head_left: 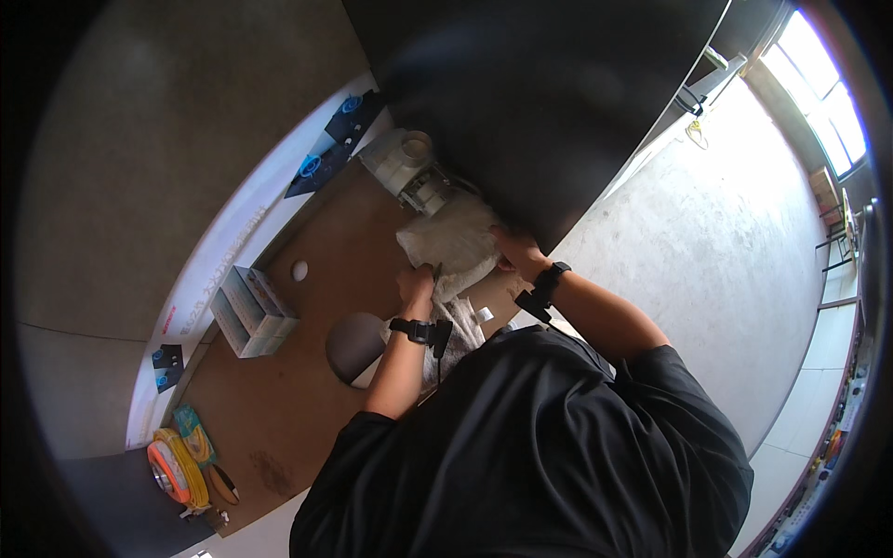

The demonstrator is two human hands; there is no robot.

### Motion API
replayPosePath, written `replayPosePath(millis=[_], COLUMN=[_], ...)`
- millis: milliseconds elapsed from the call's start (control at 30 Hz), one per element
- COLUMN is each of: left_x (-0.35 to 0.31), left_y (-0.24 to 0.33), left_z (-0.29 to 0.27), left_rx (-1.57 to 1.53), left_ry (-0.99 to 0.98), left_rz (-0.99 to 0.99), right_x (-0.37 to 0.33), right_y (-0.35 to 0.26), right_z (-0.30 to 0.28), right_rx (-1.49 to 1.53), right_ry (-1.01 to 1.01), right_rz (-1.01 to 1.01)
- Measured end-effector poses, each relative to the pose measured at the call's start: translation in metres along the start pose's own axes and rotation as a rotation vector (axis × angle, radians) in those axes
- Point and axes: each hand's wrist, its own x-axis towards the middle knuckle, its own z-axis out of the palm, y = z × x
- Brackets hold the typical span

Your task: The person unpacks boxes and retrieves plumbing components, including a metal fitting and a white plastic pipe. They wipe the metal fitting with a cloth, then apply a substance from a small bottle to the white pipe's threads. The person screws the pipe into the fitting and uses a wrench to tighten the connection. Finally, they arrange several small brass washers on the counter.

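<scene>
A pale, crumpled sheet of cloth or plastic (448, 244) lies on the brown tabletop in front of me. My right hand (517, 251) is closed on its right edge. At the sheet's lower left, my left hand (416, 284) is closed, with a small dark, thin thing showing by its fingertips; its kind is too small to tell. Just beyond the sheet sits a light grey machine (405, 163) with a round opening and a metal part. A second rumpled, greyish cloth (456, 337) lies nearer to my body, partly hidden by my left forearm and shirt.
Left of my forearm is a dark grey round-edged thing (353, 346). Farther left stand white-grey boxes (253, 312) and a small white disc (299, 271). A yellow coil (193, 470) lies at the table's left end. A large black panel (549, 102) rises ahead; pale floor (688, 260) stretches right.
</scene>
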Motion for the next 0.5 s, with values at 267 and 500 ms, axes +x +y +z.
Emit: replayPosePath(millis=[267, 500], left_x=[-0.003, -0.030], left_y=[-0.015, -0.009], left_z=[-0.003, 0.002], left_rx=[-0.066, -0.105], left_ry=[-0.024, -0.010], left_rz=[0.001, -0.024], right_x=[-0.023, -0.035], right_y=[0.008, 0.019], right_z=[0.002, -0.015], right_rx=[-0.027, -0.048], right_ry=[0.144, 0.091], right_rz=[-0.124, -0.063])
